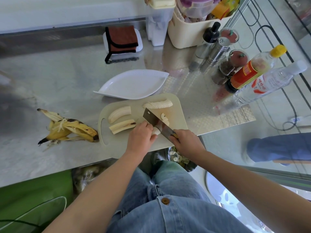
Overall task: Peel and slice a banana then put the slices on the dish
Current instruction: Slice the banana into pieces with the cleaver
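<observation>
Slicing in hand: blade close to the fingers of the left grip [141, 138].

Far left of both grips, the banana peel [67, 130] lies on the table [50, 78], no hazard noted. Just left of the left grip, two uncut banana halves [119, 113] wait on the cutting board [178, 108]. The dish [133, 84] beyond the grips holds no slices. The left grip pinches a short banana piece [156, 131]. The knife [152, 118] is set against that piece, beside the fingertips. A slip on the soft, slick fruit would likely bring the edge onto them. Cut slices [159, 105] lie beyond the blade. The right grip [186, 142] is closed round the knife handle. The board sits at the near table edge, so a hard downstroke might shift it.
</observation>
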The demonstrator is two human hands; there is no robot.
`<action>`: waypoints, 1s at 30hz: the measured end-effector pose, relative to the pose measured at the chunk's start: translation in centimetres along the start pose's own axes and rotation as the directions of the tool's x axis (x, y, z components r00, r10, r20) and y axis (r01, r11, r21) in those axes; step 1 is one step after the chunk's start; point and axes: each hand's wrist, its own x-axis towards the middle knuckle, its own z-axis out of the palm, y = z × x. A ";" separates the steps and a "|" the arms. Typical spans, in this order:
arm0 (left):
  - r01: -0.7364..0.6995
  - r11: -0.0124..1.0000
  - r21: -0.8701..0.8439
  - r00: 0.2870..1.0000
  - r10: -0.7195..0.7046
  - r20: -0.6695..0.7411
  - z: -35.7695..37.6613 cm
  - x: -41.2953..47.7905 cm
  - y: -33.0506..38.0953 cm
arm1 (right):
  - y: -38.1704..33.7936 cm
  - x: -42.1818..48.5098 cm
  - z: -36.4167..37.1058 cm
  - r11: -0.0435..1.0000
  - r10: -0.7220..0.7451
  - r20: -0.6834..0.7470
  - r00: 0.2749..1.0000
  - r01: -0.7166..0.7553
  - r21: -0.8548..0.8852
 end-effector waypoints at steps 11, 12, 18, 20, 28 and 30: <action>-0.001 1.000 0.000 1.000 0.001 -0.004 0.0 -0.1 0.0 | 0.2 -0.6 -0.6 0.998 -0.045 -0.064 0.997 0.048 0.050; -0.002 1.000 0.003 1.000 0.002 -0.002 0.0 -0.1 0.0 | 0.2 -0.6 -0.6 0.998 -0.044 -0.062 0.997 0.047 0.045; -0.007 1.000 -0.003 1.000 0.007 -0.003 -0.1 -0.1 0.0 | 0.0 -0.5 -0.7 0.999 -0.036 -0.043 0.998 0.037 0.020; -0.010 1.000 -0.005 1.000 0.010 -0.003 -0.1 -0.1 0.0 | 0.0 -0.4 -0.6 0.999 -0.031 -0.026 0.999 0.032 0.012; -0.009 1.000 0.015 1.000 0.009 0.007 0.1 0.0 0.0 | 0.1 -0.1 0.3 1.000 0.003 0.013 1.000 -0.003 -0.003; -0.008 1.000 0.009 1.000 0.008 0.002 0.0 0.0 0.0 | 0.1 -0.3 0.2 1.000 0.000 -0.003 1.000 0.000 0.022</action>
